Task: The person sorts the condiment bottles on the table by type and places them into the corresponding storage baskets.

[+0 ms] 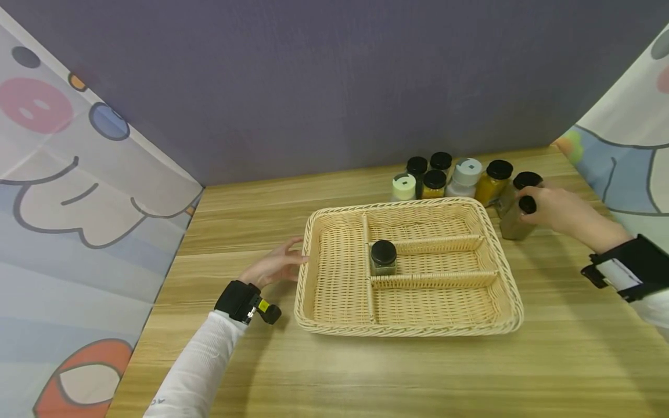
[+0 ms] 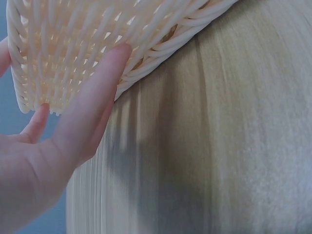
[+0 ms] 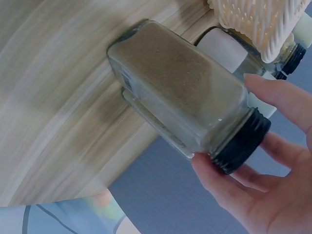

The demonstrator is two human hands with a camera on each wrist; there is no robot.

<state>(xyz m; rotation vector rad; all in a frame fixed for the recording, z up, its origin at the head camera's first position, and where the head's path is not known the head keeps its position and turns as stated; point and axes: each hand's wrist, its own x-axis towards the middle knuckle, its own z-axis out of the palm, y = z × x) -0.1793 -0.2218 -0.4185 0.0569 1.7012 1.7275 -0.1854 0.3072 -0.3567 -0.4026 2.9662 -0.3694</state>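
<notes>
I have one jar [image 3: 165,83] pinched by its shoulders in the right hand [image 1: 559,213], right of the basket [image 1: 407,331].
I expect it stiff, smooth, fairly weighty; best held below the cap [image 3: 243,141]. The left hand [image 1: 274,267], fingers loosely extended, touches the rim. One basket, nine jars: this one, a second jar [image 1: 384,258] inside, seven others [image 1: 465,177] outside.

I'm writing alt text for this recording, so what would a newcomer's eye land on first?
Probably the pale woven basket near the middle of the table, with a lone black-lidded jar in its middle right-hand compartment. Next might come the right hand gripping another black-capped jar just right of the basket. The cartoon-printed cloth on both sides of the head view would also stand out.
</notes>
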